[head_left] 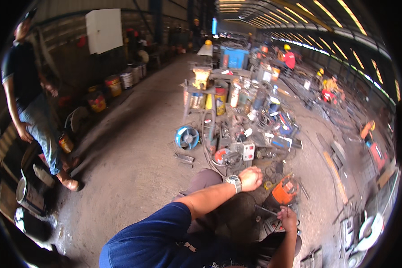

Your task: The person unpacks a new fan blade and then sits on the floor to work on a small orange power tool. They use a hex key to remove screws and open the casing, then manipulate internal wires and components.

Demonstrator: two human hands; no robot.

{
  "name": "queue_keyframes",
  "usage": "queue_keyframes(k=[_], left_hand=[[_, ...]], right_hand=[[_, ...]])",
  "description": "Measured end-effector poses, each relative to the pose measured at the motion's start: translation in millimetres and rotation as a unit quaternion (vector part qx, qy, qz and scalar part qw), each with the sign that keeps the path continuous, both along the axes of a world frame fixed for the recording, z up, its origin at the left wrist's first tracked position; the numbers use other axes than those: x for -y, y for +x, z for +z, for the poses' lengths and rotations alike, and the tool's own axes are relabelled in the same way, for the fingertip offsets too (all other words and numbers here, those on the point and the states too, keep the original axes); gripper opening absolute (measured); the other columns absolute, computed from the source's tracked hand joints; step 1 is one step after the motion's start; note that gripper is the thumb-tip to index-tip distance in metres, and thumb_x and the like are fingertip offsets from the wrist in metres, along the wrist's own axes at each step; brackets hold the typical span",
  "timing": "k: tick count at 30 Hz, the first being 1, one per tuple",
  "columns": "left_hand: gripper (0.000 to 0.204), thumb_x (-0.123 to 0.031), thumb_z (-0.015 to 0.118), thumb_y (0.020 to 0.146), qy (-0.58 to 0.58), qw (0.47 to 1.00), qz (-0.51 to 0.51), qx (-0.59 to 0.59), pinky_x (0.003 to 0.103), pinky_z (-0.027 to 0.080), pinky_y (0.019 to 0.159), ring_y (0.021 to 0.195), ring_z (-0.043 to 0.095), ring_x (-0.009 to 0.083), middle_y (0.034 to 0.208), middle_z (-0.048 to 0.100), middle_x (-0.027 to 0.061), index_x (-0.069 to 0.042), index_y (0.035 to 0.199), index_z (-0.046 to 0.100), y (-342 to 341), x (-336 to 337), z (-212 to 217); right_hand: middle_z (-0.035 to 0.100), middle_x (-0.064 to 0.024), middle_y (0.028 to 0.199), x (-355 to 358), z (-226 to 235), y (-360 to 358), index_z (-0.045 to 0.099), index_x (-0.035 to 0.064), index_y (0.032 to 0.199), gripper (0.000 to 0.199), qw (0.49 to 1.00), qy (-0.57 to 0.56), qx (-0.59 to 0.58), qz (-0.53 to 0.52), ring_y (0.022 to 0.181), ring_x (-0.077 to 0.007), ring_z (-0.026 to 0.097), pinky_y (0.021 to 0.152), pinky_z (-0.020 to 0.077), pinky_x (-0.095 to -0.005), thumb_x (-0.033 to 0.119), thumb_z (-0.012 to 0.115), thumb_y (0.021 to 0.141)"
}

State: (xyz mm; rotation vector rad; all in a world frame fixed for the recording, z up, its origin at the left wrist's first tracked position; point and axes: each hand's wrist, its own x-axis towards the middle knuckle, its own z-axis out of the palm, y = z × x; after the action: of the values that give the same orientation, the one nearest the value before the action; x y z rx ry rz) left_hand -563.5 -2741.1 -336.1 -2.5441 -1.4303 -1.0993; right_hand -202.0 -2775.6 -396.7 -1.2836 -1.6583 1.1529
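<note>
My left hand [251, 178], with a metal watch [233, 182] on its wrist, is stretched forward over the floor with its fingers curled in. Whatever it may hold is hidden. My right hand [287, 217] is lower and to the right, closed around one end of a slim grey metal rod [266, 209] that points left. Just beyond the right hand sits an orange machine or case [285, 190]. A small yellow ring-shaped item [268, 185] lies between it and my left hand. Dark items under the right hand are too blurred to name.
Ahead lie a blue round fan [186, 137], a white box with red sockets [248, 152], and cluttered tools and cables. A metal workbench [195, 89] stands behind them. At left a person [29, 98] stands beside buckets [30, 198]. Other workers are farther off at right.
</note>
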Motion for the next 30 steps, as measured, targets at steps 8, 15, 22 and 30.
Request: queue_keyframes(k=[8,15,22,30], left_hand=[[0.021,-0.014,0.069,0.088,0.016,0.983,-0.032,0.180,0.048,0.052,0.079,0.084,0.062,0.0374,0.077,0.059,0.0136,-0.004,0.072,0.059,17,-36,-24],[0.051,-0.014,0.074,0.094,-0.047,0.945,-0.076,0.316,0.045,0.051,0.105,0.129,0.056,0.0418,0.140,0.054,0.0213,-0.006,0.140,0.056,54,-30,16],[0.078,-0.017,0.079,0.091,-0.092,0.946,-0.070,0.304,0.044,0.044,0.115,0.146,0.043,0.0434,0.159,0.037,0.0255,-0.004,0.157,0.039,31,-43,13],[0.093,-0.020,0.083,0.091,-0.113,0.925,0.003,0.363,0.036,0.059,0.091,0.143,0.048,0.0356,0.164,0.030,0.0226,-0.004,0.164,0.027,4,-56,5]], right_hand=[[0.070,-0.0024,0.073,31,-7,5,0.077,0.0004,0.112,0.018,0.987,0.087,0.131,-0.035,0.066,-0.0109,0.065,0.064,0.0524,-0.0290,0.009,0.065,0.102],[0.070,-0.0056,0.076,30,-50,-2,0.066,-0.0048,0.128,0.030,0.981,-0.026,0.174,0.085,0.061,-0.0112,0.063,0.061,0.0538,-0.0278,0.000,0.048,0.104],[0.071,-0.0033,0.102,0,-28,-39,0.068,0.0010,0.129,0.030,0.966,-0.200,-0.159,-0.033,0.078,-0.0123,0.068,0.070,0.0520,-0.0259,0.001,0.049,0.105],[0.075,-0.0091,0.114,-12,-61,-30,0.066,0.0070,0.134,0.033,0.976,-0.109,0.147,0.121,0.096,-0.0121,0.070,0.076,0.0556,-0.0279,0.001,0.051,0.105]])
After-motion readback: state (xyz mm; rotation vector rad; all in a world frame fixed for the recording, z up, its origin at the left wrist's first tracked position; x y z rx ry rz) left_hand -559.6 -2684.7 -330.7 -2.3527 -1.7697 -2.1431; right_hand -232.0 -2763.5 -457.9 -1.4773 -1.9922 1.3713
